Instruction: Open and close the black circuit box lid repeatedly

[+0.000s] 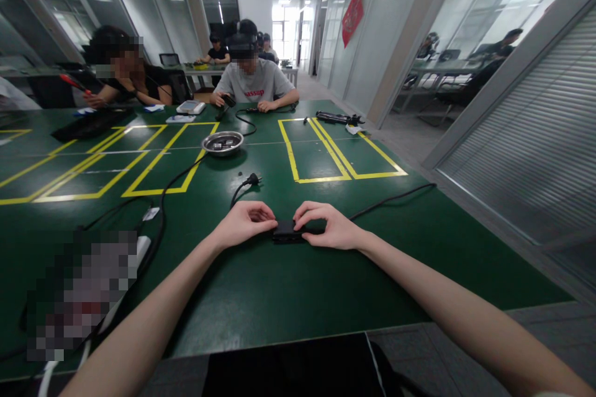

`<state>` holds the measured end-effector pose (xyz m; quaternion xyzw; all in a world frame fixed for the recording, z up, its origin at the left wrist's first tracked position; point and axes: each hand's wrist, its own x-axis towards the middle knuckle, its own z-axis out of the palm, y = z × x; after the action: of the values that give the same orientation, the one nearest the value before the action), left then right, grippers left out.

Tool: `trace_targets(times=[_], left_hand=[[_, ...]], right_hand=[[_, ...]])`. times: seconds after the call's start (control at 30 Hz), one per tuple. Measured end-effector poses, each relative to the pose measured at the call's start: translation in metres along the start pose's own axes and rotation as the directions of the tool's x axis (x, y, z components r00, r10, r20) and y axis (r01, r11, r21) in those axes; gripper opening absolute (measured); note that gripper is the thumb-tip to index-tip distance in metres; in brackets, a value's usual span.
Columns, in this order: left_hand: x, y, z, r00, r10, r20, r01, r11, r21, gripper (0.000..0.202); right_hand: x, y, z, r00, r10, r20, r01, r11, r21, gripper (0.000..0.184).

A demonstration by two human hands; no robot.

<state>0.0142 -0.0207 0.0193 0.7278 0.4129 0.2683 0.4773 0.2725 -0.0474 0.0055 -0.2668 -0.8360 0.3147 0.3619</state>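
A black power adapter [287,233], shaped like a flat brick, rests on the green table in front of me. My left hand [249,222] pinches its left end between thumb and fingers. At the right end, the thumb and fingertips of my right hand [329,226] grip it. A power cord with a black plug [252,180] emerges behind my left hand, its prongs pointing right. From behind my right hand a thin black cable [391,200] runs off to the right. My fingers cover both ends of the adapter.
A steel bowl [222,144] of small metal parts stands farther back. Yellow tape [321,180] marks rectangles on the table. A white power strip [142,251] with cables lies at left, partly pixelated. A folded black tripod [339,118] lies far right. Two people sit across.
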Motion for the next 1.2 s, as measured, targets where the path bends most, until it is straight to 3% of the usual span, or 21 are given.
trace_targets(times=[0.4,0.63,0.87,1.2], left_hand=[[0.001,0.0,0.0,0.997,0.045,0.067,-0.052,0.994,0.093,0.022],[-0.002,0.007,0.0,0.986,0.141,0.093,-0.163,0.937,0.309,0.023],[-0.003,0.006,0.003,0.98,0.174,0.096,-0.197,0.921,0.337,0.022],[0.0,0.001,0.009,0.959,0.267,0.094,-0.279,0.836,0.472,0.023]], right_hand=[[0.001,-0.001,0.001,0.997,-0.041,0.061,0.045,0.997,-0.056,0.026],[0.0,0.004,0.004,0.977,-0.14,0.162,0.184,0.936,-0.301,0.029],[-0.002,0.004,0.006,0.963,-0.177,0.202,0.257,0.829,-0.496,0.019],[0.003,0.008,0.006,0.99,-0.127,0.056,0.136,0.965,-0.225,0.021]])
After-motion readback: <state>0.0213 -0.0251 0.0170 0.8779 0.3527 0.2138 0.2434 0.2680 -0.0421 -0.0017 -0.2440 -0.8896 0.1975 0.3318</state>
